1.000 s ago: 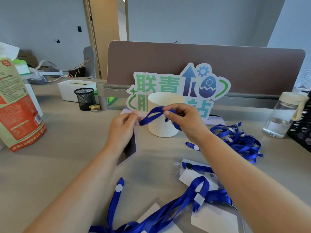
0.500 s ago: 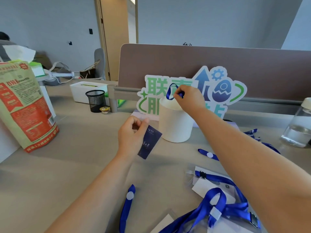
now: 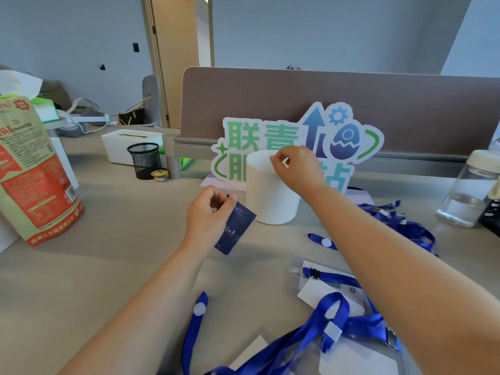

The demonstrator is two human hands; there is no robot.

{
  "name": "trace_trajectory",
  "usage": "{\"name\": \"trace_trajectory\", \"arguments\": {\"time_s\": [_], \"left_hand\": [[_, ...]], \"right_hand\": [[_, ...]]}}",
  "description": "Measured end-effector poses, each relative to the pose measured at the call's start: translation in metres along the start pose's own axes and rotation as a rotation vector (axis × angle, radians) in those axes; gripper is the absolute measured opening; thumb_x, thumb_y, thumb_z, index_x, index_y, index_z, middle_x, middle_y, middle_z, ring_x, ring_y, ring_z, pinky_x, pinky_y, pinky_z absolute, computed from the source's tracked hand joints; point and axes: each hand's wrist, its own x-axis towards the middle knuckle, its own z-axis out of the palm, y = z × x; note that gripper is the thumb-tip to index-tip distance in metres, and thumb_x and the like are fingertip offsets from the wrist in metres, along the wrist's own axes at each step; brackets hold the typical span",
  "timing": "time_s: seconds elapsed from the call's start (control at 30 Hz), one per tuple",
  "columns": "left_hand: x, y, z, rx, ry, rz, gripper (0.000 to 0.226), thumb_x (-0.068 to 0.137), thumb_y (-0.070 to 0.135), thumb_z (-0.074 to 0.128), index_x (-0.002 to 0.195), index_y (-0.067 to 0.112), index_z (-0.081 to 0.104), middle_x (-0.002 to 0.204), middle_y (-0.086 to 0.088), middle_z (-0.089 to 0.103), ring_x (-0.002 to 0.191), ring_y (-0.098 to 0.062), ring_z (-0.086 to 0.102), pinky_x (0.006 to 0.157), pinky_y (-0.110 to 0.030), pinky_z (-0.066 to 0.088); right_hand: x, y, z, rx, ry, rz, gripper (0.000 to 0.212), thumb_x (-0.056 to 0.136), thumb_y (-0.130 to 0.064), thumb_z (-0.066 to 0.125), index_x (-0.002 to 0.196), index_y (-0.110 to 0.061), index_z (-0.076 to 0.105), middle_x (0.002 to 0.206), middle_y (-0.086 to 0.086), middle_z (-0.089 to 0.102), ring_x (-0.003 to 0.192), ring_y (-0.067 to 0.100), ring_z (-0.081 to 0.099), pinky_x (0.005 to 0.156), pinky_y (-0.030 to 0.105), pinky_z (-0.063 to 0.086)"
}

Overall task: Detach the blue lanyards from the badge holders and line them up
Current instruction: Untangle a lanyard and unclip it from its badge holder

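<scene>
mid-frame, the left hand (image 3: 209, 212) pinched a stripped badge holder (image 3: 236, 229) aside. the right hand (image 3: 299, 169) hovered above the white cup (image 3: 270, 201), fingertips together, perhaps empty.

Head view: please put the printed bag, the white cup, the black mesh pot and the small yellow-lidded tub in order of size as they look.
1. printed bag, largest, though the frame edge cuts it
2. white cup
3. black mesh pot; it stands farther back, so only the look counts
4. yellow-lidded tub, smallest
</scene>
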Motion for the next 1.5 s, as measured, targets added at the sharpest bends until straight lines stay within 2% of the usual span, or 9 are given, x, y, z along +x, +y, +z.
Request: {"name": "trace_trajectory", "arguments": {"time_s": [0.17, 0.37, 0.57, 0.8, 1.0, 1.07, 1.2, 1.37, 1.5], "left_hand": [[-0.007, 0.012, 0.009, 0.128, -0.105, 0.101, 0.019, 0.087, 0.019, 0.062, 0.072, 0.022, 0.05, 0.076, 0.007, 0.059, 0.07, -0.008, 0.055, 0.059, -0.021, 0.042], [-0.012, 0.031, 0.045, 0.42, -0.386, 0.243, 0.019, 0.082, 0.017, 0.065, 0.075, 0.023, 0.048, 0.081, 0.007, 0.058, 0.079, -0.014, 0.055, 0.069, -0.028, 0.044], [-0.02, 0.036, 0.075, 0.497, -0.484, 0.293, 0.024, 0.082, 0.017, 0.063, 0.072, 0.027, 0.043, 0.081, 0.009, 0.052, 0.083, -0.017, 0.053, 0.071, -0.028, 0.042], [-0.039, 0.028, 0.096, 0.59, -0.476, 0.394, 0.03, 0.09, 0.032, 0.052, 0.066, 0.022, 0.039, 0.065, 0.006, 0.046, 0.066, -0.018, 0.047, 0.06, -0.028, 0.034], [-0.038, 0.029, 0.108, 0.726, -0.728, 0.406, 0.04, 0.091, 0.048, 0.045, 0.127, 0.031, 0.039, 0.07, 0.01, 0.054, 0.07, -0.012, 0.051, 0.063, -0.029, 0.041], [-0.039, 0.035, 0.113, 0.689, -0.773, 0.42, 0.037, 0.091, 0.049, 0.045, 0.125, 0.034, 0.049, 0.076, 0.014, 0.056, 0.077, -0.012, 0.053, 0.068, -0.026, 0.041], [-0.039, 0.046, 0.118, 0.656, -0.694, 0.509, 0.027, 0.096, 0.036, 0.041, 0.073, 0.029, 0.054, 0.06, 0.011, 0.048, 0.068, -0.017, 0.048, 0.06, -0.028, 0.034], [-0.027, 0.055, 0.113, 0.63, -0.376, 0.513, 0.03, 0.097, 0.032, 0.04, 0.086, 0.014, 0.062, 0.073, -0.001, 0.059, 0.073, -0.023, 0.05, 0.064, -0.032, 0.038], [-0.01, 0.052, 0.11, 0.929, -0.255, 0.477, 0.034, 0.1, 0.03, 0.031, 0.092, 0.014, 0.06, 0.089, -0.006, 0.061, 0.076, -0.021, 0.047, 0.064, -0.03, 0.033]], "right_hand": [[-0.057, 0.031, -0.019, -0.097, 0.056, -0.178, 0.017, 0.088, -0.02, 0.058, 0.085, -0.008, 0.069, 0.084, 0.005, 0.069, 0.083, 0.024, 0.055, 0.072, 0.031, 0.042], [-0.103, 0.081, -0.044, -0.208, -0.131, 0.033, 0.018, 0.088, -0.019, 0.054, 0.083, -0.007, 0.066, 0.084, 0.006, 0.067, 0.083, 0.025, 0.059, 0.07, 0.036, 0.05], [-0.124, 0.096, -0.042, -0.256, -0.516, 0.214, 0.029, 0.09, -0.031, 0.054, 0.113, -0.015, 0.063, 0.113, 0.005, 0.065, 0.108, 0.024, 0.058, 0.089, 0.037, 0.049], [-0.136, 0.1, -0.038, -0.124, -0.528, 0.172, 0.023, 0.086, -0.015, 0.061, 0.108, -0.017, 0.066, 0.107, 0.0, 0.069, 0.096, 0.015, 0.063, 0.087, 0.029, 0.051], [-0.142, 0.101, -0.066, 0.19, -0.378, 0.197, 0.006, 0.085, -0.014, 0.063, 0.091, -0.017, 0.065, 0.083, -0.01, 0.06, 0.079, 0.006, 0.056, 0.07, 0.009, 0.042], [-0.143, 0.1, -0.073, 0.22, -0.383, 0.195, 0.007, 0.086, -0.014, 0.062, 0.091, -0.019, 0.061, 0.081, -0.012, 0.059, 0.073, 0.004, 0.057, 0.067, 0.01, 0.045], [-0.147, 0.1, -0.086, 0.281, -0.33, 0.216, 0.025, 0.082, -0.016, 0.069, 0.102, -0.022, 0.056, 0.089, -0.01, 0.06, 0.076, 0.005, 0.059, 0.074, 0.011, 0.048], [-0.154, 0.129, -0.109, 0.034, -0.41, 0.235, 0.02, 0.076, -0.017, 0.074, 0.092, -0.017, 0.062, 0.079, -0.005, 0.063, 0.072, 0.005, 0.057, 0.07, 0.019, 0.042], [-0.161, 0.152, -0.124, -0.087, -0.279, 0.313, 0.011, 0.079, -0.02, 0.069, 0.083, -0.011, 0.065, 0.076, 0.001, 0.058, 0.074, 0.018, 0.051, 0.063, 0.026, 0.035]]}}
